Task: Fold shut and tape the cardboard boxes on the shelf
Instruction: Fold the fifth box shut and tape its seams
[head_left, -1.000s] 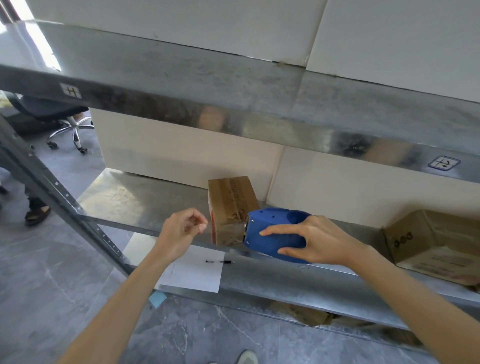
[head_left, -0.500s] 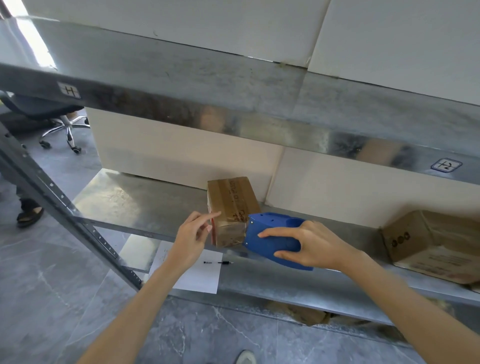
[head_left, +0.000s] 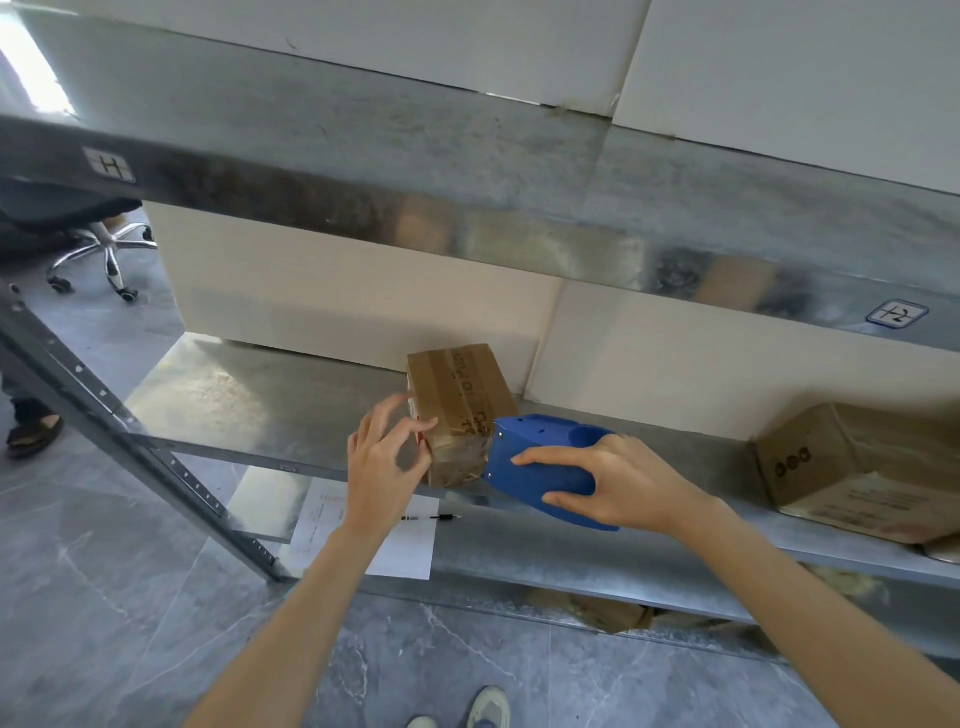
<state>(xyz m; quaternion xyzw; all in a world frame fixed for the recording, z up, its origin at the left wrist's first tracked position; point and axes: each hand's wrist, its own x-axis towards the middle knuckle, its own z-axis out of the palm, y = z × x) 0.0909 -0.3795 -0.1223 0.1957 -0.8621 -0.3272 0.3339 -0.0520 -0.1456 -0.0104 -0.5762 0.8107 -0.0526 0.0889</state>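
Observation:
A small brown cardboard box (head_left: 457, 395), closed and with tape over its top and front, stands on the metal shelf (head_left: 249, 395) near the front edge. My left hand (head_left: 382, 467) touches the box's left front corner with spread, slightly bent fingers. My right hand (head_left: 618, 480) grips a blue tape dispenser (head_left: 535, 452), whose front end is pressed against the lower right front of the box. A second, larger cardboard box (head_left: 862, 467) lies tilted on the same shelf at the far right.
An upper shelf (head_left: 467, 192) overhangs the work area. White panels stand behind the boxes. A sheet of paper (head_left: 410, 545) with a pen (head_left: 431, 517) lies on a lower level. A slanted metal upright (head_left: 130, 441) runs at left, with an office chair (head_left: 98, 249) and a person's foot (head_left: 31, 434) beyond.
My left hand has moved from a loose fist in the air to the box's left front corner, fingers spread. The dispenser has shifted slightly against the box.

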